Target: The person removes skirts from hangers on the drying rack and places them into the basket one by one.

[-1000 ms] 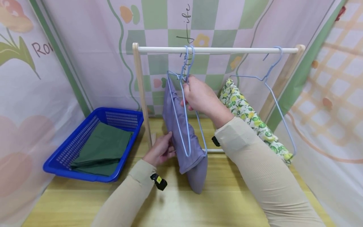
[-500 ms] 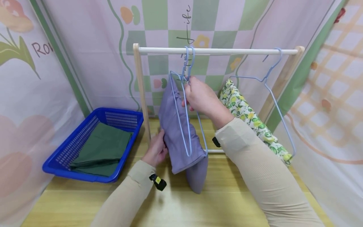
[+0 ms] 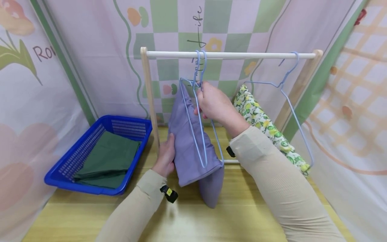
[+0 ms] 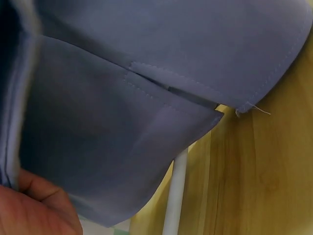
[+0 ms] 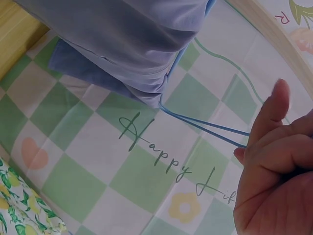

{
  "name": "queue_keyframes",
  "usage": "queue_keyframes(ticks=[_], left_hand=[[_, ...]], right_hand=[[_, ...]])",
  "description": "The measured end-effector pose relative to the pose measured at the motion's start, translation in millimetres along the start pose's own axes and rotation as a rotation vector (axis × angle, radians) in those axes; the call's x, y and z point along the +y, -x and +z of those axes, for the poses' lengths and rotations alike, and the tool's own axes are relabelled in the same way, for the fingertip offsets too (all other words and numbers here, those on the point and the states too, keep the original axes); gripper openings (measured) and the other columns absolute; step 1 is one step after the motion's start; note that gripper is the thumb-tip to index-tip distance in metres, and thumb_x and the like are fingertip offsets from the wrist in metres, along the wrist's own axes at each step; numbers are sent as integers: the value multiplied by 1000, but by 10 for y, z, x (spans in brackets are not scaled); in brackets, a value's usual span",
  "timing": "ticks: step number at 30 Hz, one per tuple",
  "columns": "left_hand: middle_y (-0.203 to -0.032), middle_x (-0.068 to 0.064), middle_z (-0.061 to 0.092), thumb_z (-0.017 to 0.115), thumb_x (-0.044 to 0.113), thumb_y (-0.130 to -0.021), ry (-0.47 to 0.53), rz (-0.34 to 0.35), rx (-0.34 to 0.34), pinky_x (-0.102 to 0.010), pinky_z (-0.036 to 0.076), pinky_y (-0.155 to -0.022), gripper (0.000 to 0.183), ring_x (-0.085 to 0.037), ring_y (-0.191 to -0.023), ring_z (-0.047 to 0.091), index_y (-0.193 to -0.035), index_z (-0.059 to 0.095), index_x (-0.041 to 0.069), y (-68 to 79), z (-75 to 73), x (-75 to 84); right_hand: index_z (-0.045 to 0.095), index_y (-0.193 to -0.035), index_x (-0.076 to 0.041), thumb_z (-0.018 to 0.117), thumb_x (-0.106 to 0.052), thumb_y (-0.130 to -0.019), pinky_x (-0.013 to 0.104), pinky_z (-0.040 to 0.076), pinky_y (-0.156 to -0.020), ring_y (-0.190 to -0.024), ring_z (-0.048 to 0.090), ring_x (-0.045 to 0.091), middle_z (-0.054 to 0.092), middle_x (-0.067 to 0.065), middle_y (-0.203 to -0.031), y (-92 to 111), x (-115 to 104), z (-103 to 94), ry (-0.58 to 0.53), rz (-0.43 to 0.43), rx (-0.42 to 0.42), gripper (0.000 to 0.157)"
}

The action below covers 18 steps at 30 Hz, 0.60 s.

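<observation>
In the head view my right hand (image 3: 214, 102) holds the neck of a blue wire hanger (image 3: 216, 137) on the rail, fingertips partly hidden. A folded purple cloth (image 3: 185, 154) with a stitched hem drapes over its lower bar. A second blue hanger hangs close beside it, its wires crossing in front of the cloth. My left hand (image 3: 165, 154) is at the cloth's left edge, and the left wrist view shows thumb and finger pinching that edge. The right wrist view shows the right hand (image 5: 279, 181) by the hanger wires (image 5: 205, 125).
A white rail (image 3: 242, 54) on wooden posts spans the table (image 3: 235, 215). At its right end, a lemon-print cloth (image 3: 260, 121) hangs on another blue hanger (image 3: 297, 121). A blue basket (image 3: 55, 181) on the left holds folded green cloth (image 3: 109, 158).
My left hand has shifted slightly left and up, drawing the near layer of the purple cloth outward so it spreads wider. The right hand stays at the hanger's neck.
</observation>
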State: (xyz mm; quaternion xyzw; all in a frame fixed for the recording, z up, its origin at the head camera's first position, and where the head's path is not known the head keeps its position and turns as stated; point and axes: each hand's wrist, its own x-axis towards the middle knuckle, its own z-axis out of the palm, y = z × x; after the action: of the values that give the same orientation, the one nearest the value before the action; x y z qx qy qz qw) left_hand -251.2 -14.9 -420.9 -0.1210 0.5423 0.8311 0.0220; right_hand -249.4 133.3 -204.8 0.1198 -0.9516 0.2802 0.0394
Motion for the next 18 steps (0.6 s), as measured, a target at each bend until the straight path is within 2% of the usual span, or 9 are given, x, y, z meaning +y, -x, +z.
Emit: queue_keyframes(ticks=[6,10,13,18], left_hand=[[-126,-13,49,45,41,-101,-43,42,-12,-38,36,-104,55,-24,-115,47,-133,44,-3,52,-27,-2],[-128,-13,48,44,37,-102,-36,65,-34,-40,35,-106,50,-25,-117,46,-134,43,-2,76,-42,-19],[-125,-12,50,44,34,-102,-50,78,-45,-39,37,-104,46,-24,-115,48,-132,44,-1,95,-56,-34],[-114,-9,51,44,34,-103,-94,96,-60,-37,40,-97,37,-22,-106,50,-121,48,2,147,-84,-54]], right_hand=[[30,-146,-9,22,-29,-105,36,47,-60,-54,64,23,67,3,-70,-4,3,6,29,-12,9,46],[39,-134,-7,21,-28,-105,35,47,-62,-52,63,21,65,5,-69,-9,13,16,57,-29,30,40],[42,-126,-7,21,-27,-105,36,47,-62,-52,62,20,63,7,-69,-10,22,17,79,-35,43,36],[43,-126,-8,21,-28,-105,36,46,-62,-53,62,21,62,6,-68,-7,29,7,111,-31,52,37]])
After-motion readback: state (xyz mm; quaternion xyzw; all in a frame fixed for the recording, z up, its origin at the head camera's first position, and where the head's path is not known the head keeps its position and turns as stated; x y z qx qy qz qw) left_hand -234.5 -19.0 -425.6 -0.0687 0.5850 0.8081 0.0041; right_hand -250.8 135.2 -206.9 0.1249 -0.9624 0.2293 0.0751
